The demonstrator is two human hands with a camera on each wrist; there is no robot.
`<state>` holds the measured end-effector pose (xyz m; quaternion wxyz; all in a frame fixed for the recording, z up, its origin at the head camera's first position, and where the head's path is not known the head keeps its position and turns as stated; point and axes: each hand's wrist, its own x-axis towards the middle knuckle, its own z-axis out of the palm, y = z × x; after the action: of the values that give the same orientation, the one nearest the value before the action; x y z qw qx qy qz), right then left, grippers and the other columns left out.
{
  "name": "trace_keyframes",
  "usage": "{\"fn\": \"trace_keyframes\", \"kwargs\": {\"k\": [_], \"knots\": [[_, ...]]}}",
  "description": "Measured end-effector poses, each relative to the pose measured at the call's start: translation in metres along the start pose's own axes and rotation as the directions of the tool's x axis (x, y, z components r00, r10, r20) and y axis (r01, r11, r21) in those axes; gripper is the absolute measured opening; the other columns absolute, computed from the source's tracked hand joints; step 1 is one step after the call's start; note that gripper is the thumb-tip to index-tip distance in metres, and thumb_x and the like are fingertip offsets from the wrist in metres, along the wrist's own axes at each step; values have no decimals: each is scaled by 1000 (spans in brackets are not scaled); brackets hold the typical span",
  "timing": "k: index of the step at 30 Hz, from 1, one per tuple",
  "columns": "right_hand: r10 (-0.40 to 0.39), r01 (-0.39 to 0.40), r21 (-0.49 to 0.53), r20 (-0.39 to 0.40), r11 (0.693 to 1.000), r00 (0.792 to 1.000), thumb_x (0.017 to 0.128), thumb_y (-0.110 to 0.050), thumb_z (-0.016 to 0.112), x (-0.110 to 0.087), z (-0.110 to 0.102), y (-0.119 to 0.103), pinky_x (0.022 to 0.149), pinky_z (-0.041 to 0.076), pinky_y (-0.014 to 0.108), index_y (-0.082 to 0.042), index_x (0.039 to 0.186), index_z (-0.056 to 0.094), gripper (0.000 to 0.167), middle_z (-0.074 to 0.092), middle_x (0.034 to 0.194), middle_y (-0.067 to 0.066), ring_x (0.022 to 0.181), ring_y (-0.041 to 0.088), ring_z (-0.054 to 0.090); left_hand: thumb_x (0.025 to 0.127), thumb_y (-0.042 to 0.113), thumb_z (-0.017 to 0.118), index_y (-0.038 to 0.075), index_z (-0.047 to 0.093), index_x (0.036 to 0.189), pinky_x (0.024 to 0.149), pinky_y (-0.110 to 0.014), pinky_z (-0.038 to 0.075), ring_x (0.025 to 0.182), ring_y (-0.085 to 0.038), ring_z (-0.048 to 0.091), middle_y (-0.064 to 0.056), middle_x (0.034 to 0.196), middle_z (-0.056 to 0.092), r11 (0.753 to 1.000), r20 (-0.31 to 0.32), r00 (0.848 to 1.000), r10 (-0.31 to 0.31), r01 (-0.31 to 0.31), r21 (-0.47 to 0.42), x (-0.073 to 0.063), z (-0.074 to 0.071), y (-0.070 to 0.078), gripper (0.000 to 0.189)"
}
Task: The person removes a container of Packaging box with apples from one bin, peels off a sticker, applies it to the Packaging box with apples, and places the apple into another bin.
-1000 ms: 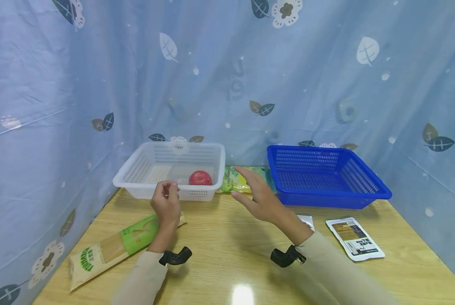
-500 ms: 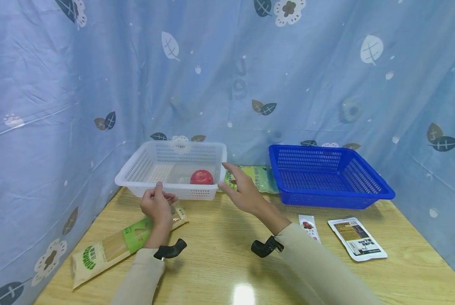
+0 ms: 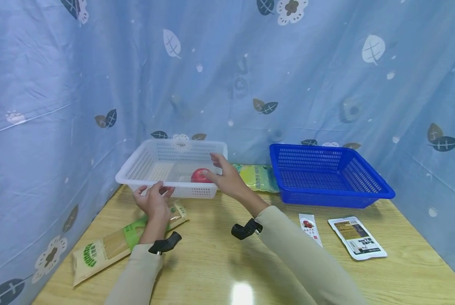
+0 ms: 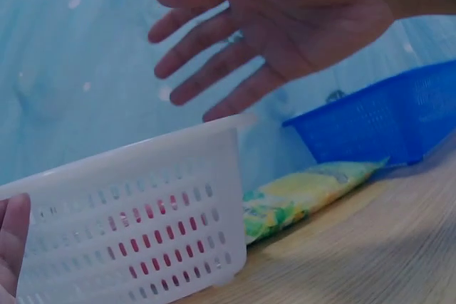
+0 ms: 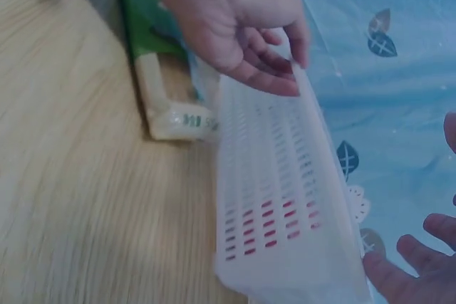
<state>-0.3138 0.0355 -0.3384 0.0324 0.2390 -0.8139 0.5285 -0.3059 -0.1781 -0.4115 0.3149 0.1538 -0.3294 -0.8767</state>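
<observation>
In the head view, a white plastic basket [image 3: 191, 190] holds a red apple [image 3: 199, 175], or a fruit much like one. My left hand [image 3: 153, 204] grips the basket's front rim. The right wrist view shows that left hand [image 5: 239, 30] with a finger over the rim and the others against the outer wall. Fingers spread, my right hand [image 3: 227, 176] hovers over the basket's right end, close to the apple and partly covering it. Seen from the left wrist, the right hand [image 4: 285, 40] holds nothing and its palm faces the camera.
A blue basket [image 3: 334, 199] stands at the right. Between the baskets lies a yellow-green packet [image 3: 256, 177]. A long beige-and-green packet [image 3: 109, 250] lies under the left forearm. A small white packet [image 3: 310, 228] and a white-and-brown pouch [image 3: 357, 238] lie at right on the wooden table [image 3: 220, 254].
My left hand has moved slightly left and taken hold of the white basket's front rim. The right hand has moved left from the yellow-green packet to above the basket.
</observation>
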Motion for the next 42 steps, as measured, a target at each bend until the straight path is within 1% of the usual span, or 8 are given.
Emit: {"fn": "trace_keyframes", "kwargs": {"k": [7,15,22,25,30,36,40,42], "knots": [[87,-84,75,-43,994,995,96,-26,69,14,6,-5,120,34,53,-15,158,32,73,36,161,11,147,33,35,92,-4,67,12,34,121,56,-29,63,64,-21,63,-13,101,51,1000,17,1000,23,-23,-10,0,2,0,47],[202,-189,137,-87,972,975,94,-30,71,28,23,-7,121,31,52,-15,158,32,77,33,162,13,148,36,33,93,-4,67,13,34,122,56,-30,63,66,-22,64,-12,102,50,999,6,999,45,-45,-6,-2,-1,0,47],[308,-298,87,-145,951,940,96,-32,67,40,37,-7,119,36,50,-9,159,27,79,39,158,16,141,35,44,92,-5,67,11,34,122,55,-31,63,65,-21,65,-14,104,51,998,10,998,63,-63,-17,-1,-3,0,47],[332,-327,55,-146,943,932,96,-30,67,44,37,-7,117,39,50,-7,159,25,79,44,154,17,138,35,46,92,-7,67,11,35,119,55,-32,63,64,-22,64,-13,102,50,998,12,998,66,-65,-23,0,-1,-1,45],[331,-335,-15,-102,942,938,95,-25,68,50,35,-5,117,39,51,-5,158,24,79,45,153,18,139,37,45,91,-9,66,10,36,111,53,-34,63,60,-22,64,-14,100,49,996,22,997,73,-72,-45,0,2,-3,41],[315,-318,-136,-43,938,948,92,-20,68,55,35,0,118,38,50,0,158,19,85,42,153,23,140,38,43,90,-11,66,9,37,111,53,-35,63,59,-22,63,-13,98,51,996,9,997,73,-72,-58,2,3,-3,41],[305,-305,-205,-29,930,952,87,-16,71,58,39,2,108,49,46,2,153,28,81,54,138,22,124,35,55,89,-12,66,9,38,111,52,-35,63,58,-23,63,-15,98,50,995,3,997,81,-81,-62,2,2,-2,41],[309,-306,-274,-32,912,951,87,-17,72,59,43,2,101,53,45,4,151,31,80,58,129,21,114,33,59,89,-13,66,8,38,111,51,-34,63,57,-23,63,-17,100,49,994,3,996,88,-88,-64,2,1,-1,41]]}}
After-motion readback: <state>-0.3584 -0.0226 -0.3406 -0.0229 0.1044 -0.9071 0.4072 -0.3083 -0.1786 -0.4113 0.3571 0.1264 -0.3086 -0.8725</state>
